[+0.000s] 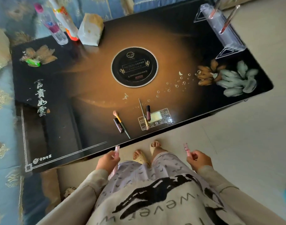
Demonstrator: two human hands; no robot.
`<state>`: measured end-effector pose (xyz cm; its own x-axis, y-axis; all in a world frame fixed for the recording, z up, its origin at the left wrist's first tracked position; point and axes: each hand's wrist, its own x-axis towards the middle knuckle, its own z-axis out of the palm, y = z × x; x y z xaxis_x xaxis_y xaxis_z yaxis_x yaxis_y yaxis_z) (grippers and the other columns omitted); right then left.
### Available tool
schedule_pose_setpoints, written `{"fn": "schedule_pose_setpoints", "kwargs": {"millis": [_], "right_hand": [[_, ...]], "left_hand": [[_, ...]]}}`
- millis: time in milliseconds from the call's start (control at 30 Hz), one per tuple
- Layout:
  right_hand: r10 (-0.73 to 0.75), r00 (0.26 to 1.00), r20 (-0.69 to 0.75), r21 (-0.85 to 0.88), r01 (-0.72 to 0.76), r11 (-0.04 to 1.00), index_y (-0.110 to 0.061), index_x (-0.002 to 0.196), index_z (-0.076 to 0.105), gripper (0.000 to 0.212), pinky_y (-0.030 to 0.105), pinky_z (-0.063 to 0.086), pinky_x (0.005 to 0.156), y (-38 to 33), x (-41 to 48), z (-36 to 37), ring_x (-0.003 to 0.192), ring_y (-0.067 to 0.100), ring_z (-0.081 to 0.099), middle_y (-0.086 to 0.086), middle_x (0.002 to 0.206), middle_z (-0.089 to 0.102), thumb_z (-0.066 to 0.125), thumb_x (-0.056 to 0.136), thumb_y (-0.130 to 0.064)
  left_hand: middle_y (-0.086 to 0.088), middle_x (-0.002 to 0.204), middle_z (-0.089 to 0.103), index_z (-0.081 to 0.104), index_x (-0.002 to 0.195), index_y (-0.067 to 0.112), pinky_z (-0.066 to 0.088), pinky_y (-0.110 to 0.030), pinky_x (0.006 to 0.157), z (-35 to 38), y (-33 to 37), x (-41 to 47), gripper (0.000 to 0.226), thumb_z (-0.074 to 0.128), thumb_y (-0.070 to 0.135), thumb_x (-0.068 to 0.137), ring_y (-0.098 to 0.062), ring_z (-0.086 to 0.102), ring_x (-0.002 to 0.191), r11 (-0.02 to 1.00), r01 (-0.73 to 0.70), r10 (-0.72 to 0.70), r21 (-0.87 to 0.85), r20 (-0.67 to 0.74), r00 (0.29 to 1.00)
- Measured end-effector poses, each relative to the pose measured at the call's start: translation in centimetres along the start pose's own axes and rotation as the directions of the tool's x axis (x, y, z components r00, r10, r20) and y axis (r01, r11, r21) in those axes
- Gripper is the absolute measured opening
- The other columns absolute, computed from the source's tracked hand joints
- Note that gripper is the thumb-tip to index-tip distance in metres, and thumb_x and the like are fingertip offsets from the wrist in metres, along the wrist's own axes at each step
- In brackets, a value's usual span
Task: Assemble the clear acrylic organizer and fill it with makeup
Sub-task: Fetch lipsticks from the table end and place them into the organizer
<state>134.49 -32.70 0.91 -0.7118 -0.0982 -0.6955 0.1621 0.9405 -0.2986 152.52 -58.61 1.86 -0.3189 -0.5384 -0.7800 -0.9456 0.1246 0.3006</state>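
Both hands are held off the table, over the pale floor in the lower part of the frame. My left hand (109, 161), lower centre-left, is curled round a pale pink tube (117, 150). Its upper end rises above my fingers to the near edge of the glossy black table (93, 82), and its lower end shows below my palm. My right hand (201, 159), lower centre-right, pinches a short pink stick (187, 148) between thumb and bent fingers, tip pointing up and left. The clear acrylic organizer (220, 28) stands at the upper right of the frame, on the table's far right corner, well apart from both hands. Two slender sticks (229, 19) lean in it. Between hands and organizer, near the table's front edge, lie a makeup brush (121, 122) touching a dark lipstick tube (118, 125). To their right, a dark red lip gloss (148, 112) and a thin pointed tool (142, 113) lie across a printed control panel (157, 118). A round inset plate (134, 66) occupies the table centre. At upper left stand two bottles (58, 25) and a white bag (90, 30), with a green packet (33, 62) below them.
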Motion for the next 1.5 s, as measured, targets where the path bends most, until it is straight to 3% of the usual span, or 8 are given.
{"fn": "schedule_pose_setpoints", "kwargs": {"millis": [167, 400, 567, 633, 800, 1067, 1333, 1500], "right_hand": [[0.141, 0.986, -0.093, 0.132, -0.128, 0.983, -0.015, 0.060, 0.046, 0.033, 0.024, 0.031, 0.063, 3.1, -0.6, -0.2, 0.070, 0.025, 0.048, 0.007, 0.072, 0.057, 0.054, 0.089, -0.030], [0.374, 0.917, -0.137, 0.321, -0.316, 0.893, -0.006, 0.079, 0.061, 0.044, 0.025, 0.032, 0.064, 9.8, -2.4, -1.4, 0.068, 0.023, 0.049, 0.004, 0.072, 0.059, 0.045, 0.090, -0.044], [0.458, 0.888, -0.052, 0.362, -0.411, 0.837, -0.011, 0.080, 0.057, 0.027, 0.025, 0.030, 0.059, 15.2, -2.3, -3.1, 0.072, 0.022, 0.050, 0.003, 0.078, 0.058, 0.049, 0.090, -0.035], [0.460, 0.887, -0.045, 0.355, -0.417, 0.837, -0.010, 0.086, 0.060, 0.023, 0.023, 0.032, 0.061, 17.2, -1.6, -4.6, 0.073, 0.021, 0.049, 0.002, 0.079, 0.057, 0.051, 0.089, -0.031], [0.463, 0.886, -0.031, 0.352, -0.424, 0.834, -0.018, 0.066, 0.049, 0.028, 0.016, 0.028, 0.049, 22.5, 0.9, -10.7, 0.067, 0.019, 0.049, 0.001, 0.071, 0.057, 0.048, 0.089, -0.034], [0.491, 0.871, -0.010, 0.447, -0.435, 0.781, -0.012, 0.089, 0.060, 0.013, 0.022, 0.034, 0.051, 28.3, 3.7, -18.4, 0.064, 0.019, 0.051, 0.002, 0.077, 0.058, 0.055, 0.087, -0.023], [0.521, 0.853, 0.029, 0.536, -0.454, 0.712, -0.012, 0.083, 0.059, 0.013, 0.021, 0.038, 0.064, 30.0, 8.5, -22.8, 0.066, 0.019, 0.052, 0.003, 0.077, 0.060, 0.055, 0.087, -0.024], [0.562, 0.821, 0.103, 0.464, -0.539, 0.703, -0.009, 0.096, 0.062, 0.022, 0.026, 0.044, 0.077, 31.4, 12.7, -27.4, 0.078, 0.021, 0.056, 0.010, 0.098, 0.070, 0.050, 0.089, -0.026]], "left_hand": [[-0.020, 0.104, 0.067, 0.059, 0.090, 0.008, 0.045, -0.034, 0.084, 1.4, 5.5, -0.4, 0.021, 0.045, 0.024, 0.092, -0.034, 0.060, 0.101, 0.969, -0.183, 0.168, 0.166, 0.102, 0.981], [-0.013, 0.117, 0.063, 0.057, 0.113, 0.010, 0.038, -0.027, 0.082, 4.8, 15.0, -0.4, 0.027, 0.048, 0.022, 0.090, -0.028, 0.057, 0.107, 0.871, -0.395, 0.316, 0.293, 0.281, 0.906], [-0.014, 0.120, 0.062, 0.055, 0.115, 0.008, 0.041, -0.031, 0.087, 8.9, 21.1, -0.6, 0.029, 0.050, 0.022, 0.091, -0.030, 0.057, 0.108, 0.787, -0.489, 0.377, 0.376, 0.335, 0.864], [-0.015, 0.118, 0.063, 0.056, 0.114, 0.008, 0.039, -0.028, 0.083, 10.7, 22.8, -0.8, 0.028, 0.050, 0.023, 0.091, -0.029, 0.058, 0.106, 0.771, -0.489, 0.363, 0.408, 0.348, 0.864], [-0.015, 0.120, 0.063, 0.057, 0.113, 0.009, 0.042, -0.028, 0.085, 15.7, 26.2, -1.6, 0.028, 0.050, 0.023, 0.090, -0.029, 0.058, 0.108, 0.736, -0.432, 0.265, 0.521, 0.366, 0.892], [-0.021, 0.116, 0.064, 0.060, 0.104, 0.003, 0.043, -0.035, 0.090, 22.5, 32.9, -2.7, 0.023, 0.056, 0.020, 0.089, -0.033, 0.058, 0.106, 0.749, -0.393, 0.221, 0.534, 0.357, 0.907], [-0.020, 0.121, 0.062, 0.058, 0.112, 0.006, 0.038, -0.030, 0.080, 27.8, 43.7, -1.5, 0.027, 0.053, 0.021, 0.090, -0.035, 0.057, 0.108, 0.712, -0.435, 0.259, 0.551, 0.370, 0.892], [-0.021, 0.124, 0.060, 0.058, 0.115, 0.004, 0.041, -0.032, 0.090, 31.7, 53.3, -0.6, 0.030, 0.052, 0.018, 0.090, -0.033, 0.055, 0.114, 0.654, -0.526, 0.314, 0.545, 0.437, 0.843]]}}
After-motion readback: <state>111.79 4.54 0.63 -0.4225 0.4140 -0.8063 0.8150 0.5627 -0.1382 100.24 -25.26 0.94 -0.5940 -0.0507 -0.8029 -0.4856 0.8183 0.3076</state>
